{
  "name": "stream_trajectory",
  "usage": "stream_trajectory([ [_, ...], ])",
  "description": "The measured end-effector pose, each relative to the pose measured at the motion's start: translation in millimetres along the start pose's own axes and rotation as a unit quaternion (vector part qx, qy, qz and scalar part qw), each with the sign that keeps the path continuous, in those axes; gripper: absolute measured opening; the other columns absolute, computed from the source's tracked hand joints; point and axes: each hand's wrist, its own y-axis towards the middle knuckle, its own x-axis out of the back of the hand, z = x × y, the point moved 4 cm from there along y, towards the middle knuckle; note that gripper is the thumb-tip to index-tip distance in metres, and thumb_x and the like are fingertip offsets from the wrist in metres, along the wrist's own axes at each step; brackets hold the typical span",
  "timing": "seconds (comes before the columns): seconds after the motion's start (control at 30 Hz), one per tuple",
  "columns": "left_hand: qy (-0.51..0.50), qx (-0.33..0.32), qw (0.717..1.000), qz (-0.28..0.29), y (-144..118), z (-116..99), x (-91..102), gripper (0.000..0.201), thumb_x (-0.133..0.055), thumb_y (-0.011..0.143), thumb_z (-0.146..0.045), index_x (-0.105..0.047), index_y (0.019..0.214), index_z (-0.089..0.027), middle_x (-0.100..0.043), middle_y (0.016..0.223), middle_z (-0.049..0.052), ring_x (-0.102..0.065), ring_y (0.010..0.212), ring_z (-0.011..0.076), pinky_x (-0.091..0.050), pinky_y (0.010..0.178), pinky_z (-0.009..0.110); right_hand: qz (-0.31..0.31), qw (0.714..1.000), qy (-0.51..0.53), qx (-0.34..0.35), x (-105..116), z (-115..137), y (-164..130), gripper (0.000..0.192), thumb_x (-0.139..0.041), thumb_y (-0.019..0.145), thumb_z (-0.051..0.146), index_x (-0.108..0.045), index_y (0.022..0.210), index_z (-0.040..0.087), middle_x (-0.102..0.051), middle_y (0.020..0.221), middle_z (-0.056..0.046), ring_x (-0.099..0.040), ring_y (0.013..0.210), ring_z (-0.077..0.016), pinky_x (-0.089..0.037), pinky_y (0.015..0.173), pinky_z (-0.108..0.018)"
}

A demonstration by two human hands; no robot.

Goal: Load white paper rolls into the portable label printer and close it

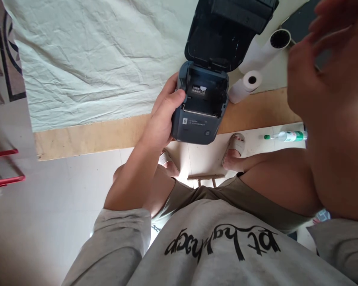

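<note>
Left hand (164,119) closed in a grip, right hand (325,79) raised (fingers spread).

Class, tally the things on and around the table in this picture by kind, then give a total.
Printer, lid open, held in the left hand: 1
White paper rolls: 2
Green-capped bottle: 1
Dark phone: 1
Total: 5

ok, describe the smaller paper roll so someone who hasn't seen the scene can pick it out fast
Start at the table with the pale cloth and wooden edge. Just right of the dark printer, which the left hand holds with its lid open, two white rolls lie on the table. The smaller paper roll is the shorter one nearer the wooden edge; the longer roll lies behind it.
</note>
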Motion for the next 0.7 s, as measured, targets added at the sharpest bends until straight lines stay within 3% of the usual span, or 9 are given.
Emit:
stream_trajectory([
  [0.1, 0.004, -0.008, 1.0, -0.008, 0.8, 0.6, -0.6, 0.03, -0.039, 0.076, -0.041, -0.054, 0.094, -0.024, -0.061, 0.091, 0.003, -0.055, 0.079, 0.019, -0.044, 0.065, 0.033, 0.08, 0.995, -0.048, 0.024, -15.9, -9.0, 5.8, 0.052, -0.053, 0.065, 0.023, -0.045, 0.116, 0.018, -0.043, 0.115, -0.012, -0.051, 0.093, -0.0132, -0.042, 0.067, -0.025],
  [0.2, -0.009, -0.016, 1.0, -0.026, 1.3, 1.3, -0.5, 0.029, -0.039, 0.075, -0.042, -0.054, 0.094, -0.026, -0.06, 0.091, 0.003, -0.054, 0.081, 0.0198, -0.043, 0.064, 0.033, 0.127, 0.99, -0.057, 0.001, -29.9, -12.7, 7.1, 0.056, -0.055, 0.066, 0.031, -0.043, 0.119, 0.02, -0.04, 0.115, -0.012, -0.047, 0.099, -0.0137, -0.045, 0.076, -0.026],
  [0.37, -0.023, -0.009, 0.999, -0.028, 2.3, 2.9, 0.0, 0.028, -0.041, 0.073, -0.041, -0.054, 0.093, -0.027, -0.06, 0.09, 0.003, -0.054, 0.081, 0.0208, -0.042, 0.062, 0.033, 0.105, 0.993, -0.059, -0.003, -32.4, -10.8, 9.2, 0.041, -0.053, 0.068, 0.026, -0.048, 0.109, 0.023, -0.046, 0.108, -0.007, -0.047, 0.092, -0.0097, -0.043, 0.073, -0.021],
  [0.5, -0.019, -0.012, 1.0, -0.02, 2.9, 2.5, 0.2, 0.029, -0.042, 0.072, -0.042, -0.054, 0.094, -0.026, -0.061, 0.089, 0.003, -0.054, 0.086, 0.0225, -0.042, 0.062, 0.032, 0.12, 0.99, -0.067, 0.037, -31.7, -8.0, 8.2, 0.048, -0.044, 0.062, 0.009, -0.045, 0.108, 0.022, -0.051, 0.103, -0.006, -0.047, 0.093, -0.0119, -0.04, 0.078, -0.025],
  [0.7, -0.045, -0.005, 0.999, -0.024, 1.9, 2.6, -0.7, 0.031, -0.045, 0.073, -0.04, -0.052, 0.1, -0.026, -0.061, 0.089, 0.002, -0.055, 0.078, 0.0195, -0.041, 0.063, 0.032, 0.109, 0.989, -0.102, -0.006, -28.9, -14.3, 8.0, 0.041, -0.058, 0.064, 0.036, -0.05, 0.102, 0.022, -0.048, 0.103, -0.009, -0.046, 0.087, -0.0127, -0.04, 0.072, -0.026],
])
